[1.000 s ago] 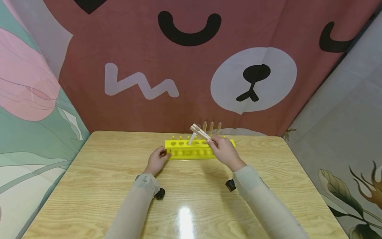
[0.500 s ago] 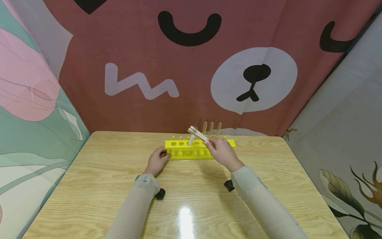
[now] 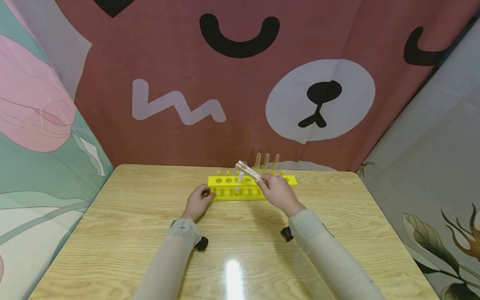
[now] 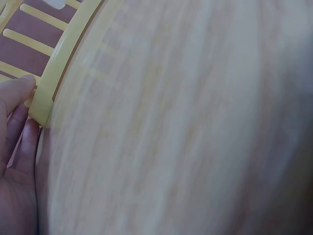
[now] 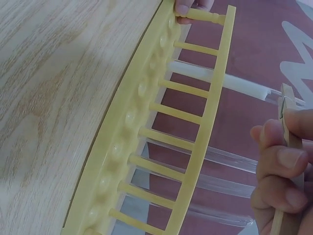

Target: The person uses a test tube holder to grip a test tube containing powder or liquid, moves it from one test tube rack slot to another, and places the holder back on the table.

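Note:
A yellow test tube rack (image 3: 223, 181) stands near the back edge of the table. My left hand (image 3: 196, 202) holds its left end, thumb and fingers at the end post, as the left wrist view also shows. My right hand (image 3: 279, 193) grips a wooden test tube clamp (image 3: 249, 171), fingers curled round its handle. Near its upper end, the clamp pinches a clear test tube (image 5: 239, 85) with white contents. This tube passes down through a hole left of the rack's middle, and its lower end shows beneath the top plate.
Three clear test tubes (image 3: 266, 161) stand with rounded ends up at the back right of the rack. Short yellow pegs line its rear. The wooden table (image 3: 240, 233) reaches toward me, and a printed cloth (image 3: 168, 141) hangs behind it.
My right hand has moved slightly left and down with the clamp. The white-filled tube has sunk lower into the rack and leans less. My left hand has stayed on the rack's end.

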Tool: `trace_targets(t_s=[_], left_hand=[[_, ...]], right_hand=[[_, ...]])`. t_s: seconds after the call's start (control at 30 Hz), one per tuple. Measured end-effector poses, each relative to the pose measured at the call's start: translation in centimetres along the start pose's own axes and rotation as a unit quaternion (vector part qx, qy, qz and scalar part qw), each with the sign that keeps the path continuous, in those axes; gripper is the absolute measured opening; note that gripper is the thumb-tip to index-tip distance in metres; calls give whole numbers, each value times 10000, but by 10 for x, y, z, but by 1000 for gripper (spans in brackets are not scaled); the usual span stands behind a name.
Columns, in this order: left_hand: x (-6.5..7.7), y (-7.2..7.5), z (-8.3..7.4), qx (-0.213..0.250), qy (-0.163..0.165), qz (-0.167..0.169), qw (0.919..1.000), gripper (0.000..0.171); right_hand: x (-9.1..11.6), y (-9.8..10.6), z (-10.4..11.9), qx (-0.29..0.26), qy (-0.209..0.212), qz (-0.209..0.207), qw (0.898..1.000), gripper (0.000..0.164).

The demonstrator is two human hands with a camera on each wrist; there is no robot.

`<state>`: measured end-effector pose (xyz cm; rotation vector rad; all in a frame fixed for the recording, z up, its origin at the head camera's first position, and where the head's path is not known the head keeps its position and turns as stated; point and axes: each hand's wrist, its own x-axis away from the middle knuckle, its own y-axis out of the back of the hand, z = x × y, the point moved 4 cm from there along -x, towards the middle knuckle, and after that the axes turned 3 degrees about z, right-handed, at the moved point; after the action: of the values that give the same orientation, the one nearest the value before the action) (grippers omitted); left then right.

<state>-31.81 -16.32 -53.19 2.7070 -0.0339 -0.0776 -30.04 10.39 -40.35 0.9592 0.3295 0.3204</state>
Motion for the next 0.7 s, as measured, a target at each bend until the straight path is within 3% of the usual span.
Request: trace_targets(t_s=[0.7], left_hand=[[0, 0, -2, -10, 18, -25, 10000, 19]], right_hand=[[-3, -7, -1, -35, -283, 264, 9992, 28]])
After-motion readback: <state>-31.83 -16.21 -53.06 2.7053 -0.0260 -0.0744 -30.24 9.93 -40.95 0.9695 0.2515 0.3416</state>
